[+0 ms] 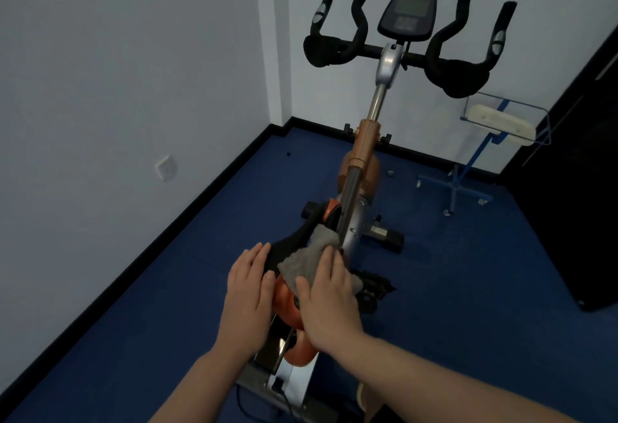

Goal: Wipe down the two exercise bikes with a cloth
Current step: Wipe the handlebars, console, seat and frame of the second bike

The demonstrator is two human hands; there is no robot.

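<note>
Right, head cam view, looking down over one exercise bike (363,168) from behind the saddle. I see only this one bike in frame.

Right hand (329,302) lies flat on a grey cloth (309,260), fingers straight and together, palm down, pressing the cloth onto the black saddle (289,245). The cloth is bunched up, its far end touching the chrome seat post (349,202). Left hand (247,289) rests on the saddle's left side, fingers straight, thumb against the cloth's edge; it holds nothing.

Bike details: orange frame (366,141), silver stem, black handlebars (337,49) with padded elbow rests, silver inserts on the upright grips. Console (408,14) sits centred above the bars, screen dark. I can't read any writing, brand or label on the console or frame; too blurred.

Under the hands there's an orange housing (287,302) and a silver rail running back toward me. A black pedal (374,285) shows to the right of the cloth.

Surroundings: blue floor (167,305), white walls with a black skirting board, a white wall socket (166,166) low on the left wall. Right of the bike stands a blue wheeled stand (465,181) carrying a clear tray (501,115) with a white object in it. A dark cabinet (575,188) fills the right edge.
</note>
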